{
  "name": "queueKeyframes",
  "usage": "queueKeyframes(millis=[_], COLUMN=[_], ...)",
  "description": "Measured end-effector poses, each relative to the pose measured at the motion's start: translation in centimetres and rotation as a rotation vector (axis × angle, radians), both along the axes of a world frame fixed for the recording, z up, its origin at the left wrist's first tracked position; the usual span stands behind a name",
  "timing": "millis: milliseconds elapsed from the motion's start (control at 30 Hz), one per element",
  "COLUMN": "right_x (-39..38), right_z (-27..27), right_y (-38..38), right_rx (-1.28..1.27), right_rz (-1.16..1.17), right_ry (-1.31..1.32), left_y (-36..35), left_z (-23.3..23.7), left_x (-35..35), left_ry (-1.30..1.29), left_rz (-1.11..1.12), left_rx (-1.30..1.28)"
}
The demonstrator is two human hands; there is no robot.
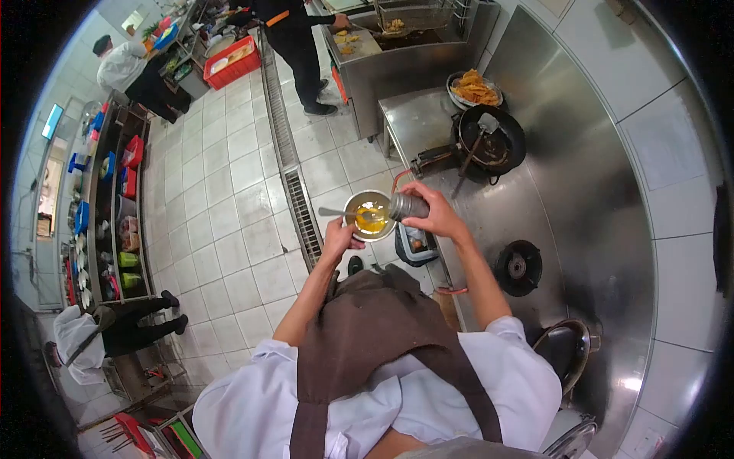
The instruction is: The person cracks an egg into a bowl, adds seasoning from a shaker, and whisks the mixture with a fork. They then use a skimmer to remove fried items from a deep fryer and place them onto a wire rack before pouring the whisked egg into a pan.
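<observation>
In the head view my left hand [336, 239] grips the rim of a small metal bowl [358, 231] in front of my apron. Yellow beaten egg [371, 218] lies in the bowl, and a metal spoon [333, 212] rests across its left side with the handle sticking out. My right hand [438, 212] is wrapped round a grey metal shaker [410, 206], tipped sideways with its end over the bowl's right rim.
On the steel counter to the right stand a black wok [511, 157] with a spatula [487, 122] in it, a bowl of orange fried pieces [475, 90] and a burner [518, 268]. Three other people stand farther off. A floor drain [300, 206] runs ahead.
</observation>
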State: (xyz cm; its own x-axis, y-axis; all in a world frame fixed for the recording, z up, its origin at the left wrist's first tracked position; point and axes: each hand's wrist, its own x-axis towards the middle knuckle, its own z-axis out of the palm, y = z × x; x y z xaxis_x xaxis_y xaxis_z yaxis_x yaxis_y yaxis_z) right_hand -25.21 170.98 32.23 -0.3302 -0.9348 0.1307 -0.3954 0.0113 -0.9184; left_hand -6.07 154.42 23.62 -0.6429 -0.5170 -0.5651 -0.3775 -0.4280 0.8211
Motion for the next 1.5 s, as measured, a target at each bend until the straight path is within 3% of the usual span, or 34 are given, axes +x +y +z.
queueKeyframes(millis=[33, 100, 133, 267, 567, 633, 700, 767, 933, 1100, 1233, 1333, 1500], right_x=[-0.1, 0.1, 0.5, 2.0, 2.0, 1.9, 1.7, 2.9, 2.1, 2.0, -0.2, -0.7, -1.7], right_z=[1.8, 4.3, 5.4, 2.6, 2.9, 2.4, 1.0, 0.5, -3.5, -6.8, -12.9, -17.5, -25.1], right_y=[-0.5, -1.2, -1.5, -3.1, -2.8, -2.3, -1.9, -1.1, 2.0, 4.3, 7.4, 8.8, 10.7], right_rx=[0.006, -0.056, -0.073, 0.115, 0.002, -0.105, -0.144, -0.364, -0.351, -0.427, -0.183, -0.105, 0.058], right_rz=[-0.001, 0.061, 0.061, 0.17, 0.074, -0.11, -0.12, -0.324, -0.449, -0.753, -0.846, -1.021, -1.119], right_ry=[0.0, 0.315, 0.288, 0.62, 0.551, 0.388, 0.244, 0.001, 0.249, -0.031, 0.17, 0.223, 0.384], left_y=[-0.1, 0.1, 0.1, -0.4, 0.0, 0.2, 0.1, 0.1, 0.1, 0.3, 0.4, 0.4, 0.3], left_z=[0.2, -0.2, -0.1, 0.2, 2.3, 2.3, 2.6, 3.0, 2.5, 2.2, 2.2, 2.2, 1.7], left_x=[-0.5, -0.7, -1.0, -2.6, -2.5, -2.4, -2.6, -2.4, -2.1, -1.4, -1.1, -0.5, 0.7], left_ry=[0.002, 0.025, 0.038, 0.08, 0.113, 0.128, 0.151, 0.106, 0.108, 0.081, 0.075, 0.041, 0.018], left_rz=[-0.019, -0.006, -0.024, -0.035, -0.063, -0.051, -0.038, -0.069, -0.063, -0.055, -0.067, -0.07, -0.036], left_rx=[0.003, 0.017, 0.018, 0.0, 0.005, 0.02, 0.027, 0.004, 0.002, 0.003, -0.015, -0.012, -0.04])
